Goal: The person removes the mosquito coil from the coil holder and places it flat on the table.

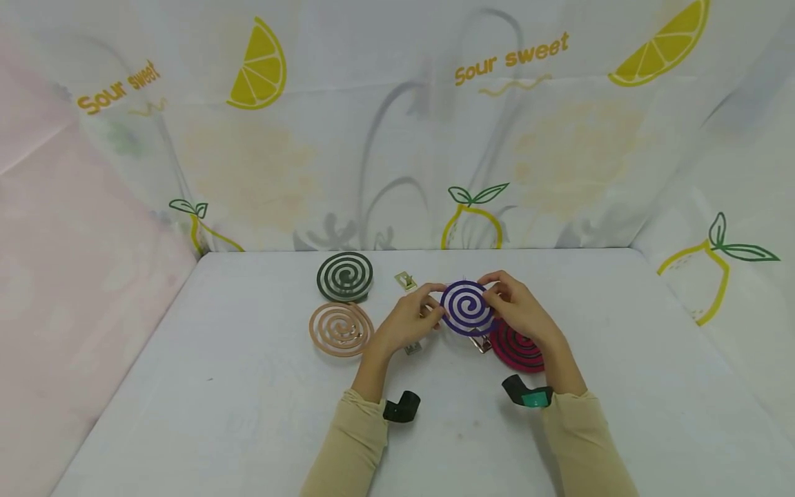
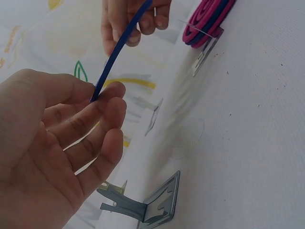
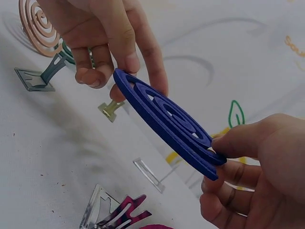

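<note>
A blue-purple mosquito coil [image 1: 468, 308] is held up above the white table, tilted. My left hand [image 1: 413, 317] pinches its left edge between thumb and fingertips, the other fingers loosely bent. At the opposite edge, my right hand [image 1: 515, 307] grips it with thumb and fingers; in the right wrist view the coil [image 3: 167, 124] appears nearly edge-on. Below it stands a shiny metal coil stand [image 1: 481, 342], beside a red coil [image 1: 518, 351] partly covered by my right hand and wrist. A grey metal stand [image 2: 159, 200] sits under my left hand.
On the left lie a dark green coil [image 1: 345, 276] and an orange-tan coil [image 1: 341, 330]. A gold-coloured stand [image 1: 406, 280] is toward the table's back edge. Behind hangs a lemon-printed cloth [image 1: 348, 159]. Black angled pieces [image 1: 402, 407] are at both wrists.
</note>
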Action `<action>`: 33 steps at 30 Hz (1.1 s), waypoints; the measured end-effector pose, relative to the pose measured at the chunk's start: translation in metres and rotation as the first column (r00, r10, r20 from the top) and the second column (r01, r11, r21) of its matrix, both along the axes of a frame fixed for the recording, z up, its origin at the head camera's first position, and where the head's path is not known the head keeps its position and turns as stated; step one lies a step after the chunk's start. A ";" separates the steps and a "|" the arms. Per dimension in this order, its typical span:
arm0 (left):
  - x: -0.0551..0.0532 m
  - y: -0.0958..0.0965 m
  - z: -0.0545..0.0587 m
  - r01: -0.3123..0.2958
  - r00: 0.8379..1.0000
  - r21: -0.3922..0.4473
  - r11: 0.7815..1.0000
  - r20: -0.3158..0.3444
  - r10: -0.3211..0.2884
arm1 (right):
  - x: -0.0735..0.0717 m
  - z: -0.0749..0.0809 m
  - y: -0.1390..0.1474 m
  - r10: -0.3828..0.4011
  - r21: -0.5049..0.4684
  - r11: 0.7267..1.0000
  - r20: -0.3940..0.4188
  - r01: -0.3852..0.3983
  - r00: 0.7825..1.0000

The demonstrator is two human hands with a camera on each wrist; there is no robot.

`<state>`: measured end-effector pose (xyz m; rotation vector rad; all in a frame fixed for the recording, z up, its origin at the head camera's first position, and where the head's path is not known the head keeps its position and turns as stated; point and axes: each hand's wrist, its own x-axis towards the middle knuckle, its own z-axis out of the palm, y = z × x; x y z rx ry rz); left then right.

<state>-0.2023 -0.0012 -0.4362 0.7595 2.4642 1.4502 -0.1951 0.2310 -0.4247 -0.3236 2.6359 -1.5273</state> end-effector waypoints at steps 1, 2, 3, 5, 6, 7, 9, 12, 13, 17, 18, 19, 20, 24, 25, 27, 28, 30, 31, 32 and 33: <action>0.000 0.000 -0.001 0.003 1.000 -0.001 1.000 -0.005 -0.003 | 0.000 0.000 0.001 0.002 0.002 1.000 0.001 -0.002 1.000; 0.000 0.000 -0.001 0.006 1.000 -0.002 1.000 -0.009 -0.006 | 0.000 0.000 0.001 0.000 0.002 1.000 0.007 0.000 1.000; 0.000 0.001 -0.001 0.010 1.000 -0.004 1.000 -0.012 -0.010 | -0.001 0.000 0.002 0.002 0.006 1.000 0.006 -0.002 1.000; 0.000 0.001 -0.001 0.016 1.000 -0.005 1.000 -0.013 -0.016 | -0.001 0.000 0.003 0.005 0.007 1.000 0.008 -0.005 1.000; 0.000 0.002 0.000 0.022 1.000 -0.006 1.000 -0.013 -0.022 | -0.001 0.000 0.004 0.005 0.008 1.000 0.007 -0.005 1.000; 0.001 0.002 0.000 0.027 1.000 -0.009 1.000 -0.010 -0.027 | -0.001 0.000 0.004 0.005 0.009 1.000 0.006 -0.006 1.000; 0.001 0.002 0.000 0.036 0.999 -0.014 0.999 0.002 -0.036 | -0.001 0.000 0.005 0.005 0.006 1.000 0.007 -0.005 1.000; 0.001 0.003 0.000 0.045 0.999 -0.028 0.999 0.010 -0.045 | -0.001 0.000 0.005 0.007 0.007 1.000 0.005 -0.007 1.000; 0.001 0.004 0.000 0.047 0.999 -0.030 0.998 0.012 -0.046 | -0.001 0.000 0.006 0.008 0.009 1.000 0.004 -0.008 1.000; 0.002 0.005 0.000 0.061 0.998 -0.030 0.998 0.008 -0.061 | 0.001 0.002 0.008 0.013 0.021 1.000 0.006 -0.013 1.000; 0.002 0.006 0.000 0.065 0.998 -0.030 0.997 0.006 -0.065 | 0.001 0.003 0.009 0.014 0.024 1.000 0.009 -0.014 1.000; 0.003 0.006 0.000 0.066 0.998 -0.029 0.997 0.003 -0.066 | 0.002 0.003 0.010 0.014 0.026 1.000 0.011 -0.014 1.000; 0.003 0.007 0.000 0.066 0.998 -0.032 0.997 0.002 -0.066 | 0.002 0.004 0.011 0.013 0.028 1.000 0.013 -0.014 1.000; 0.004 0.011 -0.002 0.068 0.998 -0.042 0.997 -0.012 -0.069 | 0.003 0.005 0.013 0.007 0.036 0.999 0.013 -0.008 1.000; 0.005 0.012 -0.002 0.067 0.998 -0.044 0.997 -0.015 -0.068 | 0.003 0.006 0.014 0.008 0.038 0.999 0.011 -0.009 1.000; 0.005 0.014 -0.002 0.070 0.997 -0.049 0.996 -0.020 -0.071 | 0.004 0.006 0.015 0.009 0.044 0.999 0.012 -0.010 1.000; 0.005 0.014 -0.002 0.071 0.997 -0.051 0.996 -0.021 -0.072 | 0.004 0.006 0.015 0.011 0.045 0.999 0.014 -0.012 1.000; 0.005 0.015 -0.002 0.074 0.997 -0.050 0.996 -0.021 -0.075 | 0.004 0.006 0.017 0.019 0.051 0.999 0.021 -0.020 1.000; 0.005 0.015 -0.001 0.075 0.997 -0.048 0.996 -0.020 -0.076 | 0.004 0.007 0.017 0.022 0.052 0.998 0.026 -0.023 0.999; 0.005 0.016 -0.001 0.077 0.997 -0.046 0.996 -0.021 -0.078 | 0.004 0.007 0.018 0.024 0.055 0.998 0.031 -0.025 0.999; 0.005 0.016 -0.001 0.080 0.997 -0.043 0.996 -0.021 -0.080 | 0.005 0.007 0.019 0.027 0.056 0.998 0.036 -0.029 0.999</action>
